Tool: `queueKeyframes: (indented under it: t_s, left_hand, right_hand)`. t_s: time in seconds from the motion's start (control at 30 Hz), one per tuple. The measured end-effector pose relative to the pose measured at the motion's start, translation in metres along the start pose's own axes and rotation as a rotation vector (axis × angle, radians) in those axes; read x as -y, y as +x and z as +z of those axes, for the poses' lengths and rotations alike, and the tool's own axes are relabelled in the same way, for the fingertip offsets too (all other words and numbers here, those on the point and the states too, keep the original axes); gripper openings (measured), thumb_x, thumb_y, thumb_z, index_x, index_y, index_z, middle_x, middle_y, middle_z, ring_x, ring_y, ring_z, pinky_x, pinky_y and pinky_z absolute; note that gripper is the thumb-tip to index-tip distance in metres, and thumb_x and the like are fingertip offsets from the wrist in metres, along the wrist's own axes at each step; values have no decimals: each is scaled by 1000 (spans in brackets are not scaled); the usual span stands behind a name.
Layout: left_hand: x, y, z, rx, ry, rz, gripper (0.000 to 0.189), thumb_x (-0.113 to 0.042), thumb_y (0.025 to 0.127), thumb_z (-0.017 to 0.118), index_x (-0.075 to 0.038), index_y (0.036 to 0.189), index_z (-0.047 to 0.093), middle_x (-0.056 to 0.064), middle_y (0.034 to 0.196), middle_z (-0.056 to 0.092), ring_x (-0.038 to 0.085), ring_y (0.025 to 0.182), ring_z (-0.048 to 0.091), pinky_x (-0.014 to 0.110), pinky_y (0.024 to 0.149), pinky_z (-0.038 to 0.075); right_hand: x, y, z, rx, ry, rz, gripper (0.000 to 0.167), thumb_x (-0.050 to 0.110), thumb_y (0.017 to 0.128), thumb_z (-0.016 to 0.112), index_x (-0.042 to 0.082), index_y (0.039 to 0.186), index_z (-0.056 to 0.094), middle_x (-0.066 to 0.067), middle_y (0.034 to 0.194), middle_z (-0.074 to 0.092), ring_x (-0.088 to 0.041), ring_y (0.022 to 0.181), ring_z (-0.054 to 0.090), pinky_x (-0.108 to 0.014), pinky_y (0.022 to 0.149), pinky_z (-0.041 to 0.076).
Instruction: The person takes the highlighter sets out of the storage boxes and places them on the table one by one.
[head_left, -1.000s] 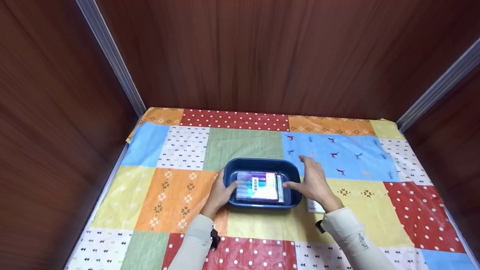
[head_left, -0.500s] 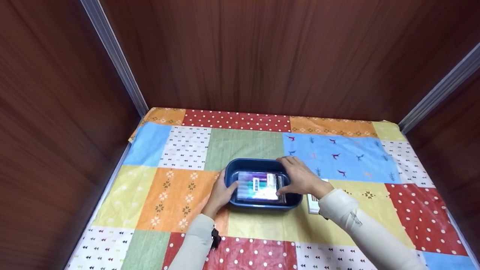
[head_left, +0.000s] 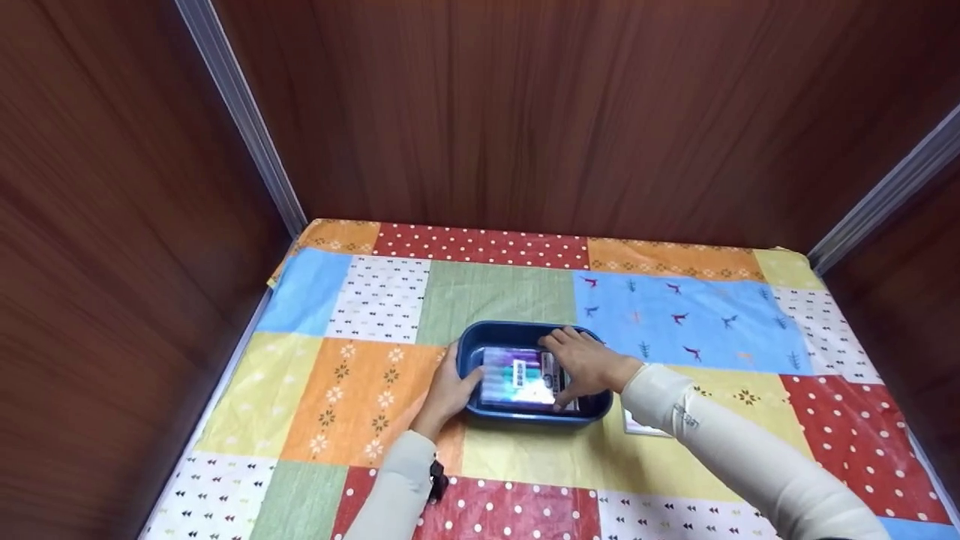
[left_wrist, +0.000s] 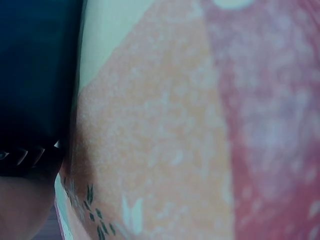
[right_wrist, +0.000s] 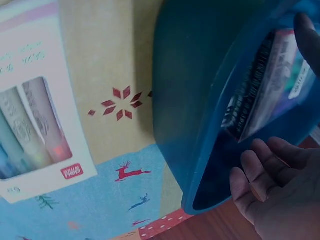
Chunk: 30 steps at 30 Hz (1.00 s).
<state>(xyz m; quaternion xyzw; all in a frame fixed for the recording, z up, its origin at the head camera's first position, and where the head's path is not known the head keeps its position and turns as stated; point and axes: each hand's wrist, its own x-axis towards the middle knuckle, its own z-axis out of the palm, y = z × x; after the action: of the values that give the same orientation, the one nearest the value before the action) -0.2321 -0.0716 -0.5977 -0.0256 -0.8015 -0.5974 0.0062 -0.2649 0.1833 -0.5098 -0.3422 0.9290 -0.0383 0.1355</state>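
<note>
A dark blue plastic bin (head_left: 517,416) stands on the patchwork cloth. Inside lies a shiny, flat pack (head_left: 506,386) with purple and teal stripes and a white label. My left hand (head_left: 450,391) grips the bin's left wall, its thumb over the rim; the left wrist view catches only a dark corner of the hand and bin. My right hand (head_left: 585,365) reaches over the right side, thumb at the pack's right end. In the right wrist view its fingers (right_wrist: 260,182) are spread and loosely bent, apart from the pack. A dark edge with white lettering shows on the pack's side.
Right of the bin, partly under the right forearm, lies a white box (head_left: 643,427). Close up, this windowed box (right_wrist: 75,125) shows several pastel markers. Brown wood-grain panels (head_left: 480,112) enclose the table's back and sides.
My right hand has moved left from outside the bin's right rim to over its inside, at the pack's right end. The left hand keeps its grip on the bin.
</note>
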Motion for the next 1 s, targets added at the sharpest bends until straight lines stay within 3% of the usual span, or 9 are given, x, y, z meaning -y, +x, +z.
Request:
queueKeyframes:
  t_s: [0.27,0.47,1.0]
  left_hand:
    - [1,-1,0,-1,10,-5,65,-12,93,66,1,150,38,28,144,53,40,128,55,54,113,43]
    - [1,-1,0,0,-8,0,63,-12,93,66,1,149,40,28,138,57,38,121,59,53,107,47]
    - [3,-1,2,-5,18,15,64,-11,93,66,1,149,39,29,142,54,41,125,57,54,110,44]
  right_hand:
    - [2,8,2,71,-79,19,109,62,56,90,3,137,47,-13,126,53,-33,121,49,-56,107,44]
    - [6,10,1,110,-115,21,107,62,57,90,4,135,46,-14,126,52,-33,121,48,-55,108,44]
    - [7,7,1,52,-236,20,102,64,51,90,3,123,53,-13,114,57,-33,110,53,-53,100,47]
